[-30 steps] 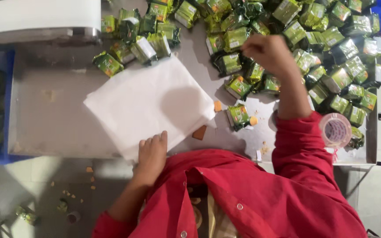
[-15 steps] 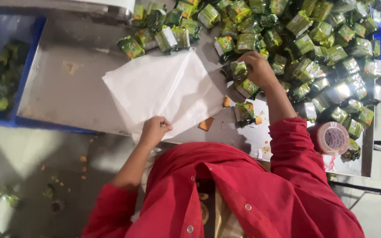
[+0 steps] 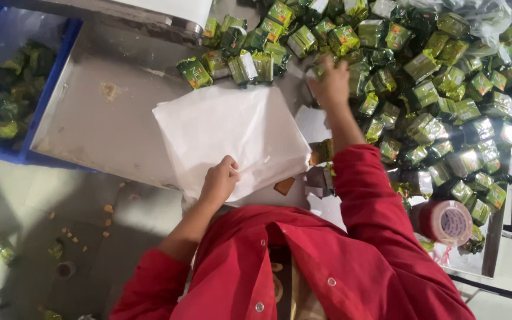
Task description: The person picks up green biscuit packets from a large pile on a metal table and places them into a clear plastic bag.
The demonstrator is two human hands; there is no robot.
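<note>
White plastic bag (image 3: pixel 232 133) lies flat on the steel table (image 3: pixel 96 127), its near edge pinched in the person's left hand (image 3: pixel 219 181). Their right hand (image 3: pixel 329 83) reaches into the heap of green packets (image 3: pixel 440 101), fingers curled over one; how firmly, I cannot tell. A tape roll (image 3: pixel 450 223) sits near the right elbow, and a blue crate (image 3: pixel 7 95) of packets stands beside the table.

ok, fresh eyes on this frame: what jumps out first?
The heap of green snack packets covering the right of the metal table, where the right hand reaches in. Then the white bag at centre, its near edge pinched by the left hand, and the red tape roll at lower right.
</note>
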